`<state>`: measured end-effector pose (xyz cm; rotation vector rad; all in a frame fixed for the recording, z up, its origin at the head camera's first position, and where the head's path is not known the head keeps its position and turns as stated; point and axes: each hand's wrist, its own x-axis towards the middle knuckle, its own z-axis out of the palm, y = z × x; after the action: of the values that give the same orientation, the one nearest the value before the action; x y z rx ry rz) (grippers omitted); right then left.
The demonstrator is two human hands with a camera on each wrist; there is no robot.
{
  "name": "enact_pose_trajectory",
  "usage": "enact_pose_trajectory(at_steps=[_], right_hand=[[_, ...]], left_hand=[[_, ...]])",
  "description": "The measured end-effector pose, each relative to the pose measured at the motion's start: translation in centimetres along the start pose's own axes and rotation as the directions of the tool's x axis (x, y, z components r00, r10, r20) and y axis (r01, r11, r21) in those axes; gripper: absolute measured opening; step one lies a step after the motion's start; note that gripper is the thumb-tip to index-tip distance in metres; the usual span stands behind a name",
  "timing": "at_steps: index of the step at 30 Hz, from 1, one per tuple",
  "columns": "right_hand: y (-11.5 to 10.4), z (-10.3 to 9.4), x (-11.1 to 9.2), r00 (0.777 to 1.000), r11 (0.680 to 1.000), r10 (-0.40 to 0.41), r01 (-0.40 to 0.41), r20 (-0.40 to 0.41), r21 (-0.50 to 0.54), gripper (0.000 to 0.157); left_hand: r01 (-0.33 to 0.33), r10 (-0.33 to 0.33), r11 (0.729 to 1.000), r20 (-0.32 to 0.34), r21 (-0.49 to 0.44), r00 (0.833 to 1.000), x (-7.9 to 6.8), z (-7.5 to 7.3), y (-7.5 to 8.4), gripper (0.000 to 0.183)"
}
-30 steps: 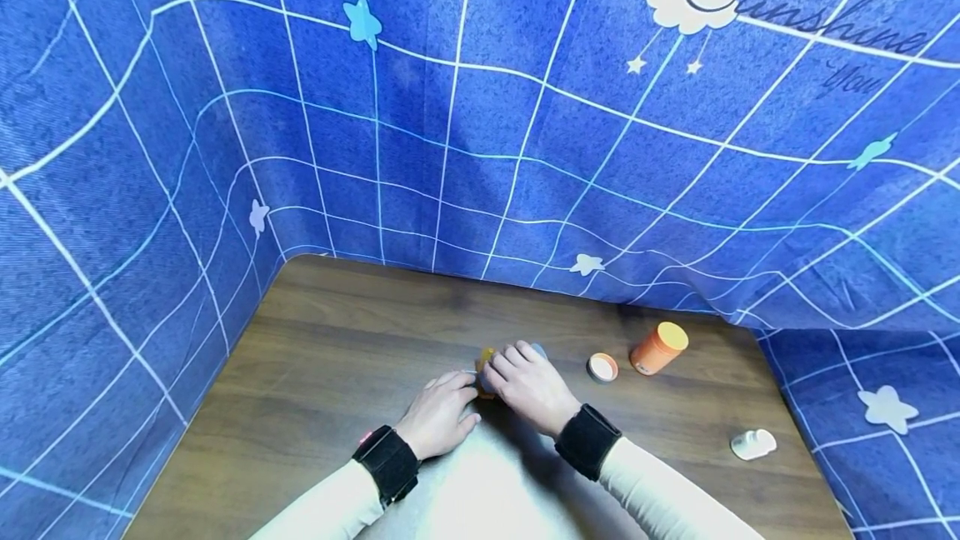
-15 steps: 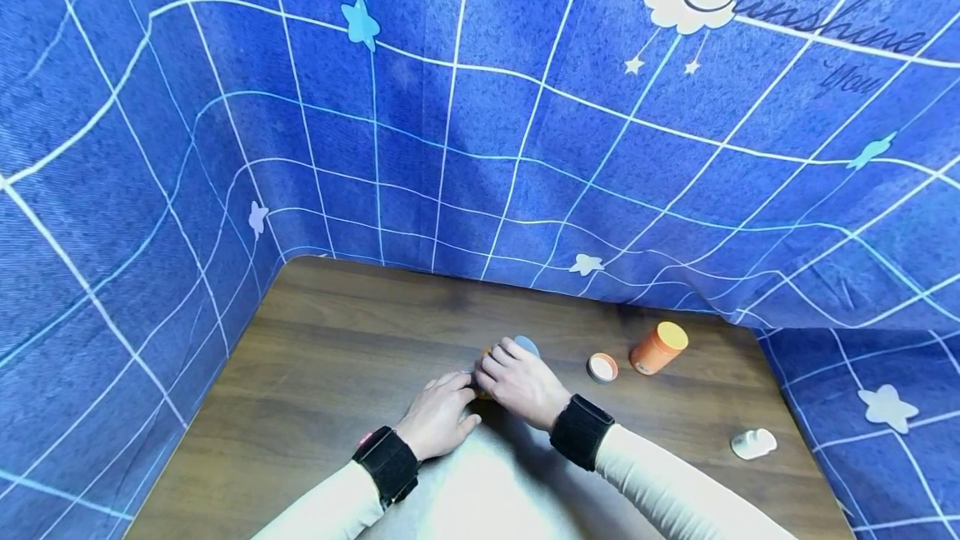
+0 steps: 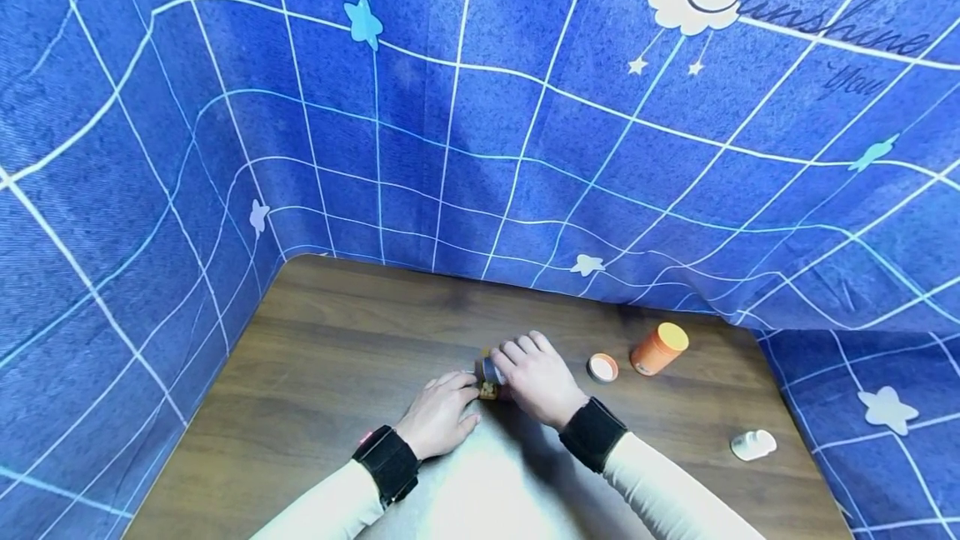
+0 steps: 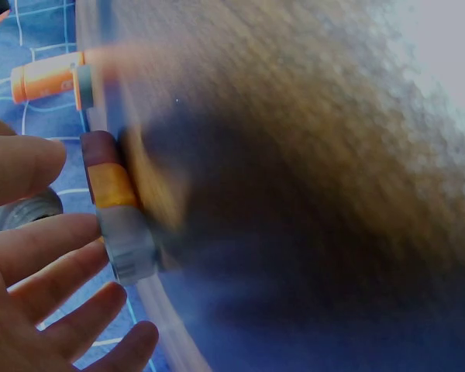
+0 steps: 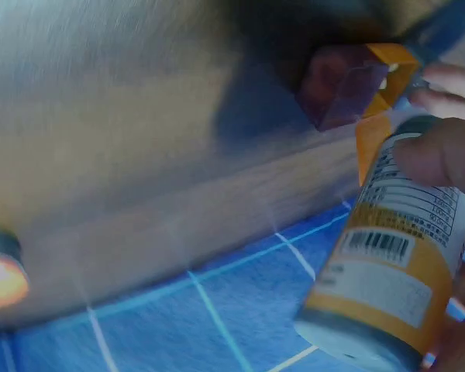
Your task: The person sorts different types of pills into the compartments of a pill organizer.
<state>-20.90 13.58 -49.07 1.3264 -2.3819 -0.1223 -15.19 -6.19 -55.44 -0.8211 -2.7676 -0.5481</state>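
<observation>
In the head view my right hand (image 3: 540, 380) holds a bottle over a small pill organizer (image 3: 489, 382). The right wrist view shows that bottle (image 5: 380, 248) tilted, with an orange and white label, a barcode and a grey base. Its mouth end is close to the organizer's orange compartment (image 5: 395, 74), where a few pale pieces show. Beside it is a purple compartment (image 5: 341, 85). My left hand (image 3: 438, 417) rests on the table, its fingertips at the organizer's left end. Fairly straight fingers (image 4: 58, 256) lie alongside the clear compartment (image 4: 130, 244) in the left wrist view.
To the right lies an upturned orange cap (image 3: 602, 367) with a pale inside. Near it stands an orange bottle (image 3: 659, 348) with a yellow top. A small white bottle (image 3: 753, 444) is farther right. Blue patterned cloth (image 3: 465, 148) surrounds the wooden table (image 3: 360, 323).
My right hand shifted slightly left, then back right with the bottle. The bottle's grey base, visible beyond the fingers earlier, is hidden now, and more of the organizer shows. My left hand stays put.
</observation>
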Motion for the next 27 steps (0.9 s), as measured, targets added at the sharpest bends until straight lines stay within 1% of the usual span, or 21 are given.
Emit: enact_pose_trajectory(at_steps=[2, 4, 6, 8, 11, 12, 15, 18, 20, 22, 24, 25, 27], right_hand=[[0.2, 0.2, -0.5, 0.997, 0.995, 0.077, -0.075, -0.015, 0.068, 0.059], [0.3, 0.5, -1.0, 0.988, 0.978, 0.153, -0.150, -0.010, 0.142, 0.060], [0.2, 0.7, -1.7, 0.974, 0.952, 0.227, -0.223, 0.003, 0.210, 0.063], [0.0, 0.8, -2.2, 0.954, 0.918, 0.298, -0.291, 0.014, 0.270, 0.064], [-0.5, 1.0, -2.8, 0.916, 0.853, 0.401, -0.383, 0.025, 0.356, 0.063], [-0.7, 1.0, -3.0, 0.899, 0.826, 0.436, -0.413, 0.030, 0.385, 0.062], [-1.3, 0.9, -3.2, 0.847, 0.729, 0.531, -0.480, 0.040, 0.488, 0.063], [-1.9, 0.6, -3.4, 0.801, 0.640, 0.596, -0.508, 0.045, 0.576, 0.065], [-2.3, 0.5, -3.4, 0.785, 0.592, 0.618, -0.496, 0.038, 0.636, 0.065], [-2.7, 0.3, -3.4, 0.775, 0.549, 0.632, -0.469, 0.024, 0.692, 0.066], [-3.1, 0.1, -3.2, 0.764, 0.513, 0.645, -0.444, 0.011, 0.735, 0.065], [-3.4, 0.0, -3.1, 0.759, 0.496, 0.652, -0.433, 0.007, 0.752, 0.065], [-3.9, -0.3, -2.9, 0.744, 0.460, 0.668, -0.421, 0.008, 0.781, 0.064]], left_hand=[[-0.002, 0.002, 1.000, -0.001, -0.007, 1.000, 0.0, 0.0, 0.0, 0.039], [-0.005, 0.005, 1.000, -0.003, -0.006, 1.000, 0.1, 0.0, 0.0, 0.040], [-0.005, 0.005, 1.000, 0.002, -0.013, 1.000, 0.1, -0.1, 0.1, 0.040], [-0.008, 0.008, 1.000, 0.007, -0.014, 1.000, 0.2, -0.1, 0.1, 0.041], [-0.009, 0.009, 1.000, 0.004, -0.023, 1.000, 0.3, -0.1, 0.1, 0.041], [-0.009, 0.009, 0.999, -0.001, -0.033, 1.000, 0.3, -0.1, 0.1, 0.040], [-0.006, 0.005, 0.998, -0.020, -0.055, 1.000, 0.3, -0.1, 0.1, 0.038], [0.010, -0.013, 0.996, -0.035, -0.085, 0.999, 0.4, -0.3, 0.3, 0.042], [0.030, -0.035, 0.993, -0.039, -0.110, 0.999, 0.6, -0.4, 0.6, 0.047], [0.052, -0.060, 0.986, -0.049, -0.160, 0.997, 0.9, -0.6, 1.0, 0.053], [0.064, -0.082, 0.967, -0.064, -0.245, 0.995, 1.3, -0.8, 1.4, 0.057], [0.068, -0.094, 0.954, -0.073, -0.293, 0.993, 1.5, -0.8, 1.6, 0.059], [0.072, -0.121, 0.914, -0.098, -0.400, 0.988, 1.9, -1.0, 1.9, 0.061]])
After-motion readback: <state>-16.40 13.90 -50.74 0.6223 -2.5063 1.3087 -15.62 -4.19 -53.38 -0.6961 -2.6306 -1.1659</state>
